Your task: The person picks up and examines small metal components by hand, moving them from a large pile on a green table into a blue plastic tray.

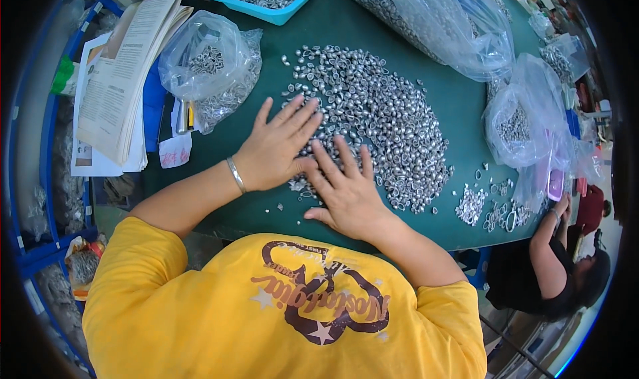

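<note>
A wide heap of small silvery metal pieces [406, 139], rounded and ring-like, is spread over the green tabletop [266, 59]. My left hand [276, 149], with a metal bangle at the wrist, lies flat with fingers apart on the heap's left edge. Close beside it, my right hand [349, 196] rests on the near edge of the heap, fingers spread. The left thumb meets the fingers of the right hand. Neither hand grips anything; what lies under the palms is hidden. A few loose bits sit on the table just left of my right thumb.
A clear bag of metal parts [213, 72] and a stack of papers [120, 86] are at left. A blue basket [276, 12] and large plastic bags [452, 26] stand behind. Small piles [471, 206] lie at right, near another person [552, 266].
</note>
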Available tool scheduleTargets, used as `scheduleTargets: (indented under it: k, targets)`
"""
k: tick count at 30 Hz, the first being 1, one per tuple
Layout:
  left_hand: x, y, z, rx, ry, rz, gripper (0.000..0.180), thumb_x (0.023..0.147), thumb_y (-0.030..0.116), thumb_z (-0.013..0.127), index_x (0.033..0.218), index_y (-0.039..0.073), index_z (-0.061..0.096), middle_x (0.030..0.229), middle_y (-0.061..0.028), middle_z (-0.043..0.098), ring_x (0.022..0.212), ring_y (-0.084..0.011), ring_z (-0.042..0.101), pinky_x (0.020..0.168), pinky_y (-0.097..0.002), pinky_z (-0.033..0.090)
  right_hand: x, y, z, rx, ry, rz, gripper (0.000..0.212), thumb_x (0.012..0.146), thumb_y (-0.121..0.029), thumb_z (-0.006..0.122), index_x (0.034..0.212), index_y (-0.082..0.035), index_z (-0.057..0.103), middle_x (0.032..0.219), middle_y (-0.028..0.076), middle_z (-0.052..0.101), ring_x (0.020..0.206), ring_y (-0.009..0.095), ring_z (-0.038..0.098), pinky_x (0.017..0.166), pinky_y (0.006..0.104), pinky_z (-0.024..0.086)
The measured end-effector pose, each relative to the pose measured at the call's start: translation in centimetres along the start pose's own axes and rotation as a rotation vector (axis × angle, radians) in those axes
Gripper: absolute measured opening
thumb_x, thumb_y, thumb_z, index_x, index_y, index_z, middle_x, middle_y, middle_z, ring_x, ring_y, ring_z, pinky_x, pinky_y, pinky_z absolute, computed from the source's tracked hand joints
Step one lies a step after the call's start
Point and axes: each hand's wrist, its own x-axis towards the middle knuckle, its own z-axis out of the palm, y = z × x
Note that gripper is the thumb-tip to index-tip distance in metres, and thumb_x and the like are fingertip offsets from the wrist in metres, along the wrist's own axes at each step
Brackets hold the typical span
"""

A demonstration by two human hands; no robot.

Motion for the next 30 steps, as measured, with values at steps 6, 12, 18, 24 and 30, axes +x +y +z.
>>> scheduleTargets:
  k: [6,12,18,24,30]
  targets:
    - [-0.6,0.8,-0.1,-0.177,-0.055,0.046,0.068,0.088,0.058,0.026,0.135,0.010,0.035,0.144,-0.0105,0.024,0.134,-0.0303,0.018,0.103,-0.0559,0.006,1.4,3.2,-1.3,0.393,0.403,-0.114,0.020,0.067,-0.001,0.062,0.087,-0.002,0.060,0.101,0.016,0.058,0.093,0.033,0.055,0.079,0.0401,0.046]
    - [-0.6,1.7,-0.1,-0.178,0.003,0.054,0.051,0.087,0.040,0.048,0.127,0.009,0.045,0.141,-0.0109,0.031,0.133,-0.0287,0.023,0.103,-0.0561,0.012,5.3,12.2,-2.7,-0.001,0.610,0.240,0.011,0.072,-0.001,0.060,0.083,-0.001,0.063,0.086,0.013,0.058,0.081,0.032,0.053,0.072,0.0390,0.045]
    - [2.7,0.9,-1.0,-0.406,0.404,0.031,0.020,0.077,0.011,0.062,0.097,0.005,0.061,0.108,-0.0114,0.057,0.101,-0.0276,0.053,0.088,-0.0389,0.037,5.7,13.1,-2.8,0.023,0.495,0.272,0.006,0.072,-0.004,0.062,0.077,-0.004,0.064,0.081,0.010,0.057,0.079,0.031,0.054,0.071,0.0394,0.045]
    - [12.7,0.6,1.8,-0.341,0.597,0.137,0.008,0.071,0.003,0.060,0.078,0.005,0.061,0.080,-0.0067,0.056,0.080,-0.0258,0.055,0.070,-0.0375,0.042,6.0,13.1,-3.8,-0.023,0.390,0.241,0.006,0.072,-0.005,0.061,0.077,-0.006,0.064,0.081,0.009,0.057,0.080,0.030,0.054,0.072,0.0391,0.046]
    - [14.3,0.6,2.7,-0.159,0.461,0.093,0.005,0.069,0.007,0.059,0.067,0.010,0.056,0.074,-0.0046,0.051,0.076,-0.0248,0.052,0.068,-0.0378,0.038,5.0,12.9,-3.2,-0.047,0.462,0.227,0.003,0.073,-0.003,0.057,0.074,-0.005,0.056,0.080,0.009,0.054,0.080,0.030,0.052,0.068,0.0429,0.041]
